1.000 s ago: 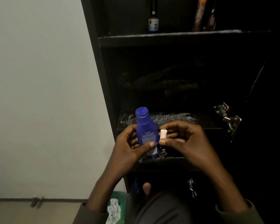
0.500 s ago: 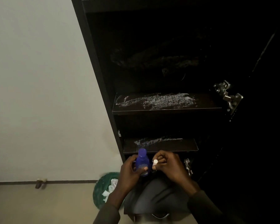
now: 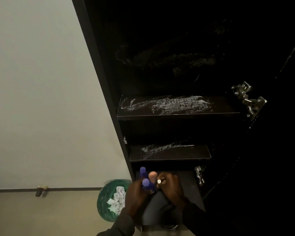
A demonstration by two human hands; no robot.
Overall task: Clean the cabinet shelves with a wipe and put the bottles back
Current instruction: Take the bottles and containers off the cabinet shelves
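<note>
Left hand [image 3: 134,196] gripping blue bottle [image 3: 146,184], right hand [image 3: 170,186] (item unclear)

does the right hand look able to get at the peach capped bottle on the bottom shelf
Probably yes: the right hand is right beside the peach capped bottle, nothing between them. But its fingers already pinch a small white-capped item, so it would likely need to set that down first.

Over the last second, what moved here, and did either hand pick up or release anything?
Both hands came down from the middle shelf level to the bottom compartment. The left hand still grips the blue bottle; the right hand still pinches the small white-capped item. Nothing was released. The smeared shelves and green bin are unchanged.
</note>
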